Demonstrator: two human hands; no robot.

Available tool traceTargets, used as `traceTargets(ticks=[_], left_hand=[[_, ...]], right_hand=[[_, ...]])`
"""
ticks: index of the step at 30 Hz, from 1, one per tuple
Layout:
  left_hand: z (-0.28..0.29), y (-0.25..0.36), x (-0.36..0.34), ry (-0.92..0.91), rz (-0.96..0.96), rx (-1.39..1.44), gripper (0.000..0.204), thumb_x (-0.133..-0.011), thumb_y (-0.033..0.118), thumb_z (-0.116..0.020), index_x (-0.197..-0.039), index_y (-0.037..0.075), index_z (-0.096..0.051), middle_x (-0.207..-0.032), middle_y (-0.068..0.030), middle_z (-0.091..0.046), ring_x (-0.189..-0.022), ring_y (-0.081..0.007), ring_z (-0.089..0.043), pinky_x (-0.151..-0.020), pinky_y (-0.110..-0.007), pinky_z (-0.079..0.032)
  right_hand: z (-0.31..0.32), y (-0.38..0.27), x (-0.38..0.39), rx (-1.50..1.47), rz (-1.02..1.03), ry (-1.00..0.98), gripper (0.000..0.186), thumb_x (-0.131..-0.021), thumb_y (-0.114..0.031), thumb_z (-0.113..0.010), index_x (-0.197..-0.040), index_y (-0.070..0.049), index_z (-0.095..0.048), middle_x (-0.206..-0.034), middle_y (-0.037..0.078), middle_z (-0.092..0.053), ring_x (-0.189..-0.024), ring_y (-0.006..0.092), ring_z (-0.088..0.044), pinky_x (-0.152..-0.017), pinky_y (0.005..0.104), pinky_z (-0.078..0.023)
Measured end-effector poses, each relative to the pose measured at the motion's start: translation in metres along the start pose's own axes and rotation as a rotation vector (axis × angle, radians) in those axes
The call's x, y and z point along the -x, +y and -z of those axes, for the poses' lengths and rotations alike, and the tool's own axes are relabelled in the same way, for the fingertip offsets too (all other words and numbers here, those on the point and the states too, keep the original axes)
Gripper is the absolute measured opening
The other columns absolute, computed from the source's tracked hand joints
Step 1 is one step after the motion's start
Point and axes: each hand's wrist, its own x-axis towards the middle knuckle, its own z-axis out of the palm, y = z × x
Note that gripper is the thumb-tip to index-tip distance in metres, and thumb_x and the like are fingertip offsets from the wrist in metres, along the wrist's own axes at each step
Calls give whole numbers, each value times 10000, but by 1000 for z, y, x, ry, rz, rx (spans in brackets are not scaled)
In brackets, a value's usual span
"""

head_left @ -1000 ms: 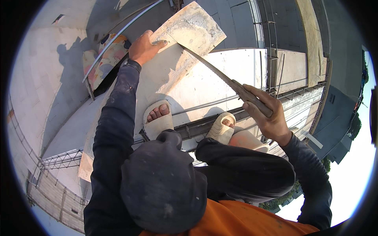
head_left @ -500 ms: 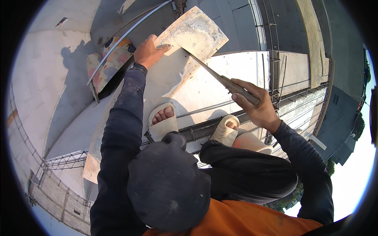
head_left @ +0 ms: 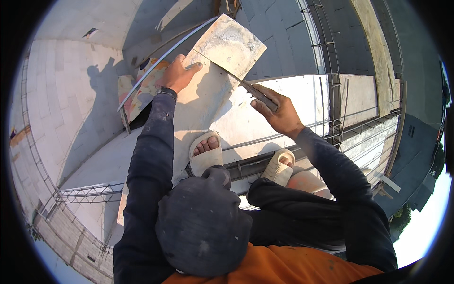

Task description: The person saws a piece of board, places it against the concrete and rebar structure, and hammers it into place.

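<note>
My left hand (head_left: pixel 176 74) rests its fingers on the near edge of a pale, dusty square slab (head_left: pixel 229 45) and steadies it. My right hand (head_left: pixel 278 110) is shut on the handle of a long thin blade (head_left: pixel 255 92), a saw or knife, whose tip reaches under the slab's lower edge. Both arms wear dark blue sleeves. My feet in pale sandals (head_left: pixel 206 152) stand on a light concrete ledge (head_left: pixel 222 118) just below the hands.
A curved metal bar (head_left: pixel 161 57) and a paint-stained board (head_left: pixel 142 92) lie left of the slab. Steel rebar frames (head_left: pixel 338 109) run along the ledge's right side. Block walls drop away far below on the left and right; the ledge is narrow.
My right hand has pushed the blade forward toward the slab, so less blade shows. My left hand has stayed on the slab's edge. The view shifted slightly.
</note>
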Motion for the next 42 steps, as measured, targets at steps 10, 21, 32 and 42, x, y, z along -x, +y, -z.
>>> traceTargets(ticks=[10,21,32,42], left_hand=[[9,13,12,-67,100,4,913,-885,561,-805,-1496,-64,-543,-1450,-271,-644,-1370,-364,-622,-1141,-422,-475],[17,45,-67,-302,40,-17,613,-978,618,-643,-1147,39,-750,-1026,-177,-785,-991,-325,-758,-908,-428,-555],[-12,22,-50,-140,98,189,595,-983,551,-664,-1150,-12,-764,-1018,-211,-784,-953,-329,-754,-850,-415,-553],[-29,38,-47,75,-44,33,595,-973,530,-701,-1216,-11,-734,-1109,-245,-773,-1052,-362,-746,-921,-438,-541]], right_hand=[[53,-32,48,15,-75,-51,483,-1050,-184,-705,-1464,45,-606,-1269,219,-744,-1116,221,-739,-977,340,-585],[-28,16,-43,17,-25,30,581,-1037,-370,-718,-1516,-68,-585,-1385,262,-692,-1264,374,-695,-1088,431,-531],[72,-52,73,-90,-213,-90,537,-1048,-187,-730,-1477,86,-556,-1344,232,-715,-1254,242,-686,-1070,376,-538],[3,-24,-47,149,-167,-74,531,-1064,-321,-717,-1436,46,-624,-1216,239,-748,-1066,251,-736,-955,366,-586]])
